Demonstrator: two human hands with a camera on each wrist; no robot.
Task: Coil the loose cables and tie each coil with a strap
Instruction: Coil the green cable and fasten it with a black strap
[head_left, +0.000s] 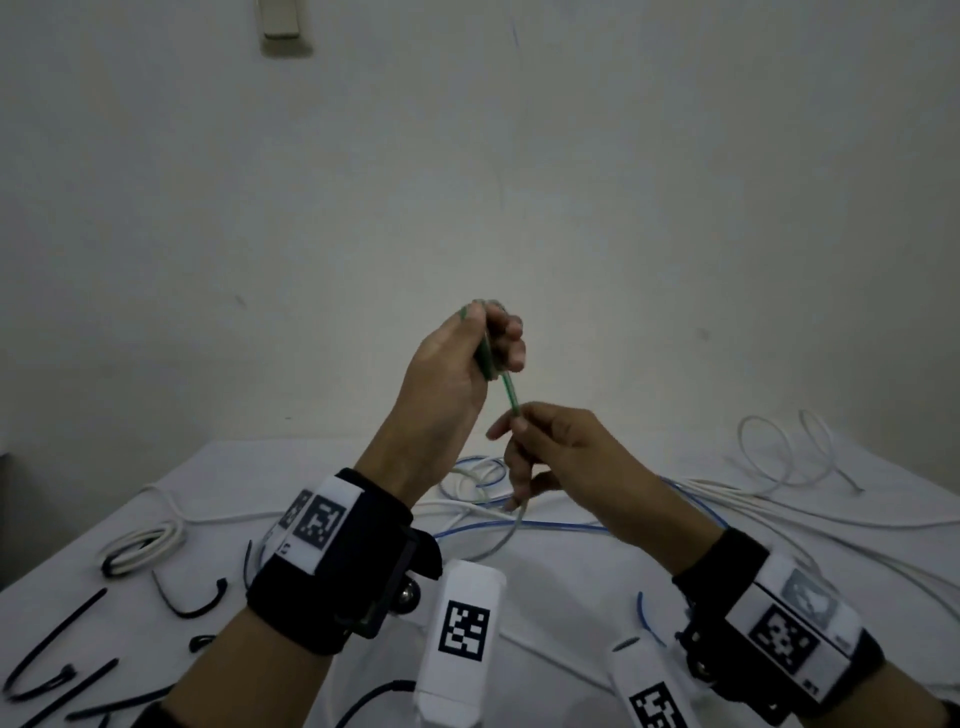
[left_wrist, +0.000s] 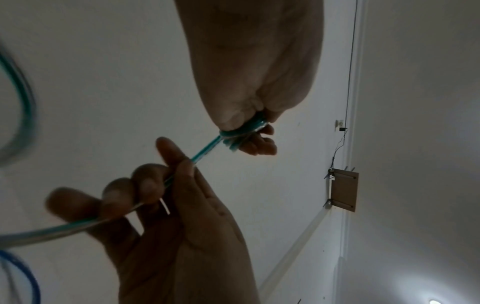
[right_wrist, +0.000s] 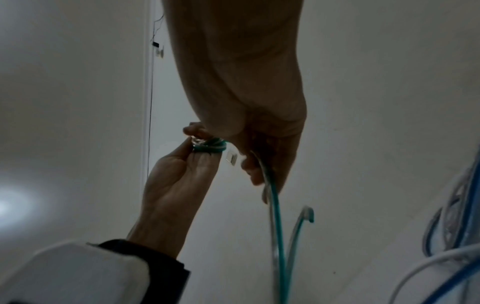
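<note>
Coiling: green cable wound small in left hand, raised above the bench
Left hand: fingers curled round the coil
Right hand: pinching the cable's free run
Hidden: coil mostly behind fingers; wrist views blurred
Bench: white cover, loose white cables, blue cable, black straps
Room: plain white wall

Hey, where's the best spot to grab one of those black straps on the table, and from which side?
Probably the curved black strap beside the left hand's wrist: pinch its arched middle from above. It lies apart from the other straps, so fingers meet nothing else. The right hand is busy feeding green cable.
</note>
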